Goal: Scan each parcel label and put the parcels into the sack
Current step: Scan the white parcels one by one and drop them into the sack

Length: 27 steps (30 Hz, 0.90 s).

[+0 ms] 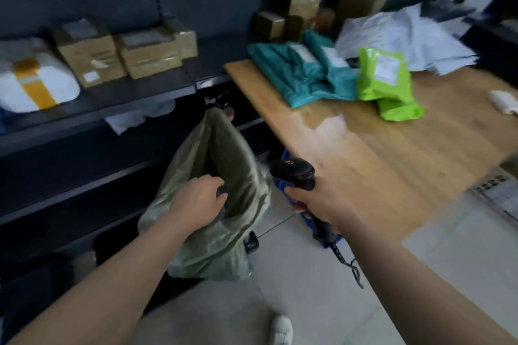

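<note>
Left hand (pixel 196 199) has its fingers hooked over the near lip of the sack (pixel 218 244), holding the mouth open down by the floor. Right hand (pixel 316 202) is wrapped round the scanner (pixel 293 171) handle. Further back on the table (pixel 378 154) sit the teal parcels (pixel 297 75) and 1 green parcel (pixel 384 78). They look like soft, light, slick poly bags, so I'd pinch an edge clear of the label.

Lighting is dim; the shelving (pixel 145 87) at left sits in deep shadow. A pale glare patch marks the wooden table (pixel 392 154) at centre. Motion blur softens the upper right, and edges bow outward.
</note>
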{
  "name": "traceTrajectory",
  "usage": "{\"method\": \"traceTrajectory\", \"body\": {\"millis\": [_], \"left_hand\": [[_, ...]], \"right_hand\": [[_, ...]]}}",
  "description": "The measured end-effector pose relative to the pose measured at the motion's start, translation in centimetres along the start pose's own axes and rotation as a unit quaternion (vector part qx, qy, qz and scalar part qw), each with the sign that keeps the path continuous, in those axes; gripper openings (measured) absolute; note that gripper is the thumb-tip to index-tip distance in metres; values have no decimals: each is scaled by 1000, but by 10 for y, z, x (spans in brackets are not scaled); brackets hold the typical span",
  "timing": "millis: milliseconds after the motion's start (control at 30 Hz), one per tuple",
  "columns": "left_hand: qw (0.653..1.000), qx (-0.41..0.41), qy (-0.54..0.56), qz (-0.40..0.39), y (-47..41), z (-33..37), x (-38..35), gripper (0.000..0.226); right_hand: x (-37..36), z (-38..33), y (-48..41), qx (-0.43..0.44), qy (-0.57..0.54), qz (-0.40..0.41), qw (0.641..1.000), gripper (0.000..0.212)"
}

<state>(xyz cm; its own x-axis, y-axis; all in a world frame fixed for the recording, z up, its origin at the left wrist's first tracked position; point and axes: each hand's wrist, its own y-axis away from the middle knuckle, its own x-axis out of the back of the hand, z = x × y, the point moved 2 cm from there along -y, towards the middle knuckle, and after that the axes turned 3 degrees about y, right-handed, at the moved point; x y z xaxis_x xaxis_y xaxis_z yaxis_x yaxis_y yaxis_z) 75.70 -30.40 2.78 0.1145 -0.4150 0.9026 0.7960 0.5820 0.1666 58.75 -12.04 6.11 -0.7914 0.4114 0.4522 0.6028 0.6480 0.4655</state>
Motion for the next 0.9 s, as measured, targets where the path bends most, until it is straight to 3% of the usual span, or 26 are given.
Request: {"method": "traceTrajectory", "body": {"millis": [100, 233, 333, 667, 900], "left_hand": [[994, -90, -61, 23, -7, 76, 21, 33], [978, -183, -89, 54, -27, 180, 31, 31], [968, -221, -104, 61, -50, 258, 27, 30], [961, -242, -88, 104, -137, 483, -14, 35], [970, -209, -69, 106, -219, 575, -44, 38]], "right_hand": [[66, 13, 39, -6, 8, 50, 999, 11], [158, 35, 72, -14, -13, 113, 993, 26], [231, 58, 83, -14, -28, 159, 987, 27], [459, 131, 60, 7, -27, 200, 979, 23], [575, 155, -3, 5, -42, 198, 979, 23]]}}
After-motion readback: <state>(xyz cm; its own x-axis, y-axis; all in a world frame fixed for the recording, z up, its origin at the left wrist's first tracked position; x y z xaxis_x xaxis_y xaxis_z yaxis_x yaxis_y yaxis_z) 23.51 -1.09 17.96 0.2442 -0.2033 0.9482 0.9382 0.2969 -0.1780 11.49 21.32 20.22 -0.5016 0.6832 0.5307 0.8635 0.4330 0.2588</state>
